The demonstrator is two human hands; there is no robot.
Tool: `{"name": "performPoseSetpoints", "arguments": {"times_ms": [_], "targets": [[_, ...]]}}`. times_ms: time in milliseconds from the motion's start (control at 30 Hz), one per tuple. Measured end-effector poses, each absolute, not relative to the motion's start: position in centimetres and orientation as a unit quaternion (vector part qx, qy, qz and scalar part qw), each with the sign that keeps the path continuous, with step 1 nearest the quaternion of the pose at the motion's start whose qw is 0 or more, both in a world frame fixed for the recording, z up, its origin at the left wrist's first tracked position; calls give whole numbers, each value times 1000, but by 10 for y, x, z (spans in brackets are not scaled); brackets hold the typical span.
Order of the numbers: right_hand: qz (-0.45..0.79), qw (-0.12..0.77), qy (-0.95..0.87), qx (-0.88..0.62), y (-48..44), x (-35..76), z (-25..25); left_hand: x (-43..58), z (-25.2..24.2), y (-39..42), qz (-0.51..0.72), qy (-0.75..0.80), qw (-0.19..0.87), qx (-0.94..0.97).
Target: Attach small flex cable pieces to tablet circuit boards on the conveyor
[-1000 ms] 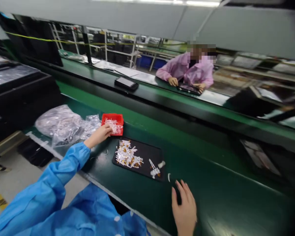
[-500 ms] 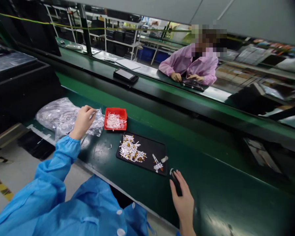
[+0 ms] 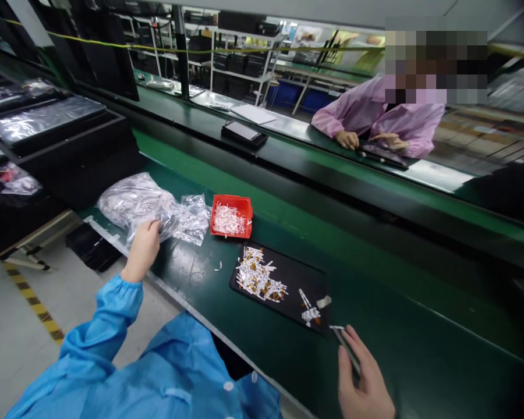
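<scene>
Green conveyor tables ran through the workshop, with steel shelving and blue bins beyond them. From the head camera, a co-worker in a pink smock point(image 3: 402, 122) sat across the far table, both hands at a dark flat panel point(image 3: 382, 154). A black tablet point(image 3: 243, 132) lay further along that table.

On the near green table point(image 3: 187, 262), the person's right hand point(image 3: 367, 384) was nearest a black tray point(image 3: 303, 279). Its fingers point(image 3: 353, 355) were closed narrowly with the thumb on a slim dark strip point(image 3: 346, 349). The strip's long axis ran up and left from the fingers, its tip just beside the tray's near corner.

White-and-amber trimmed pieces point(image 3: 257, 279) lay on the tray. Further left, a red plastic bin point(image 3: 231, 201) held white shreds point(image 3: 228, 221). The left hand point(image 3: 142, 250), under a blue sleeve point(image 3: 109, 314), was well away from the strip, its fingers lightly curled at a clear plastic bag point(image 3: 135, 201). I could not tell whether they gripped it.
</scene>
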State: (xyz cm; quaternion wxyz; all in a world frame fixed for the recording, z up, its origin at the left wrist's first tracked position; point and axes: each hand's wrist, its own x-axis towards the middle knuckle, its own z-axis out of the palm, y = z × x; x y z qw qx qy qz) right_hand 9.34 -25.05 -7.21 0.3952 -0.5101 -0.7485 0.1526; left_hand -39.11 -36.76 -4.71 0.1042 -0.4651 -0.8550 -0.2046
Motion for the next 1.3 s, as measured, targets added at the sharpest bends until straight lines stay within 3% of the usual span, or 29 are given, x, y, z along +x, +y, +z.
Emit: {"name": "performPoseSetpoints", "arguments": {"times_ms": [367, 933, 1300], "targets": [[105, 363, -832, -406, -256, 70, -68, -415, -14, -348, -48, -928, 65, -364], [140, 344, -824, -428, -274, 93, -85, -434, -2, -339, 100, -919, -41, -379], [176, 343, -819, -425, -277, 100, -86, -428, -8, -332, 70, -917, 4, -393]]}}
